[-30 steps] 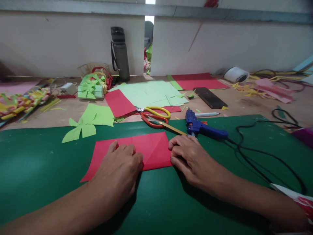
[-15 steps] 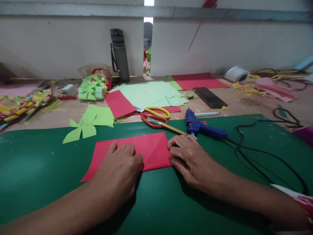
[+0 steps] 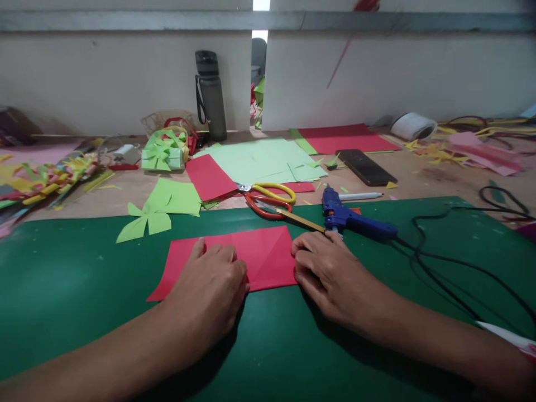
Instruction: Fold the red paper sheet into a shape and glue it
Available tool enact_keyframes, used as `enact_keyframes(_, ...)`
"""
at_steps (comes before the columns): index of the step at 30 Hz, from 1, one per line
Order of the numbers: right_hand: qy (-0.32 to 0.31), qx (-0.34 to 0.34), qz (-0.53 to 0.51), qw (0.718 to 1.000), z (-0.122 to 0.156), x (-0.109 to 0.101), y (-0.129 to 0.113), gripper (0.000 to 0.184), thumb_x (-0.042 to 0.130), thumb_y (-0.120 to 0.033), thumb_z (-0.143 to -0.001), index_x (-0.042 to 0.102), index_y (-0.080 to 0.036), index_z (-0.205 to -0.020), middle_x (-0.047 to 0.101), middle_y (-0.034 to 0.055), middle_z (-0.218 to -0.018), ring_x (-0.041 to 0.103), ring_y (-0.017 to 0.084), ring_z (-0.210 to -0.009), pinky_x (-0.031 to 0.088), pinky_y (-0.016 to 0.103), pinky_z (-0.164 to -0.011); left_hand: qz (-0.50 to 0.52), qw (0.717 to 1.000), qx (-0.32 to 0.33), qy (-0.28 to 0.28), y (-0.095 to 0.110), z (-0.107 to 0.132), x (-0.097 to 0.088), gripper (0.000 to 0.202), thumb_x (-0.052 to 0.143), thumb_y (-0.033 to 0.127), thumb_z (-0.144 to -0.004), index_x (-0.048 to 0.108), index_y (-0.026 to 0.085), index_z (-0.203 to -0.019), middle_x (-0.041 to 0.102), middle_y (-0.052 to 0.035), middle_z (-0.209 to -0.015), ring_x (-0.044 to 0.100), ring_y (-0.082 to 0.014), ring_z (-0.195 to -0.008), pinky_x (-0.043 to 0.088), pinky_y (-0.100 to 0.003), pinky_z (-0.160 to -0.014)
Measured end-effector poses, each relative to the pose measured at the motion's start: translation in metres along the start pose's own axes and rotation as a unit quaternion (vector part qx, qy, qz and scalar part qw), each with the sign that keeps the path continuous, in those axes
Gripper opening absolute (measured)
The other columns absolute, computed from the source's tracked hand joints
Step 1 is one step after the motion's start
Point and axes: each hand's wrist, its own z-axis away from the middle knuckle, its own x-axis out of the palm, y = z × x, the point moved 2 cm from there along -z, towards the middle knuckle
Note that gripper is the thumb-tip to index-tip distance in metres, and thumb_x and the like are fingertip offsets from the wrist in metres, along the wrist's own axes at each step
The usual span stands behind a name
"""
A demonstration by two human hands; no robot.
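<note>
A folded sheet of red paper (image 3: 268, 259) lies on the green mat (image 3: 268, 357), its folded edge towards me and its left end slightly splayed. My left hand (image 3: 215, 285) presses on the left half with curled fingers, gripping the near edge. At the right end, my right hand (image 3: 320, 268) pinches the paper's corner between thumb and fingers. Just beyond the paper lie scissors (image 3: 272, 198) with one red and one yellow handle, and a blue hot glue gun (image 3: 355, 218). A narrow yellowish strip (image 3: 304, 220) reaches from the scissors towards the glue gun.
Green paper cut like leaves (image 3: 157, 212) lies at the left. Behind are pale green sheets (image 3: 259, 156), red sheets (image 3: 347, 138), a phone (image 3: 366, 167), a white pen (image 3: 360, 196) and a dark bottle (image 3: 212, 100). The glue gun's black cord (image 3: 460, 262) loops across the right side.
The view has shifted a little, so everything appears slightly further right. Both hands keep their places on the red paper, with hardly any movement of their own.
</note>
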Motion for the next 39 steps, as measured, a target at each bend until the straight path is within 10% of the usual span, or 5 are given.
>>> enact_keyframes(6, 0.036, -0.013, 0.031, 0.999, 0.004, 0.002, -0.001, 0.018, 0.041, -0.014, -0.089, 0.055, -0.017, -0.08, 0.057, 0.0065, -0.088, 0.051, 0.022, -0.085, 0.031, 0.049, -0.085, -0.016, 0.998, -0.003, 0.057, -0.002, 0.004, 0.003, 0.016, 0.045, 0.015, -0.086, 0.06, 0.019, -0.085, 0.06, -0.0028, -0.074, 0.055, -0.0203, -0.072, 0.026, -0.065, -0.095)
enact_keyframes(12, 0.138, -0.184, 0.149, 0.962, 0.015, 0.001, -0.012, 0.032, 0.036, -0.008, -0.09, 0.064, -0.019, -0.102, 0.062, 0.0078, -0.08, 0.053, 0.025, -0.088, 0.023, 0.06, -0.093, -0.109, 0.975, 0.096, 0.166, -0.002, 0.016, 0.014, 0.042, 0.043, 0.007, -0.086, 0.057, 0.034, -0.114, 0.059, -0.001, -0.076, 0.055, -0.0183, -0.071, 0.018, -0.067, -0.099)
enact_keyframes(24, 0.081, -0.294, 0.187, 0.934, 0.017, 0.007, -0.013, 0.026, 0.04, -0.012, -0.09, 0.065, -0.014, -0.098, 0.061, 0.0079, -0.091, 0.052, 0.024, -0.091, 0.023, 0.054, -0.102, -0.178, 0.951, 0.168, 0.19, -0.001, 0.022, 0.017, 0.037, 0.047, 0.022, -0.089, 0.053, 0.027, -0.126, 0.059, -0.0047, -0.078, 0.052, -0.0219, -0.073, 0.02, -0.068, -0.1)
enact_keyframes(39, 0.082, -0.224, 0.168, 0.956, 0.045, -0.008, 0.02, 0.031, 0.036, -0.008, -0.091, 0.061, -0.011, -0.108, 0.064, 0.0116, -0.092, 0.056, 0.025, -0.09, 0.044, 0.044, -0.081, -0.135, 0.961, 0.147, 0.194, -0.005, 0.021, 0.02, 0.041, 0.048, 0.012, -0.088, 0.053, 0.031, -0.123, 0.058, -0.0047, -0.083, 0.052, -0.0209, -0.076, 0.029, -0.066, -0.095)
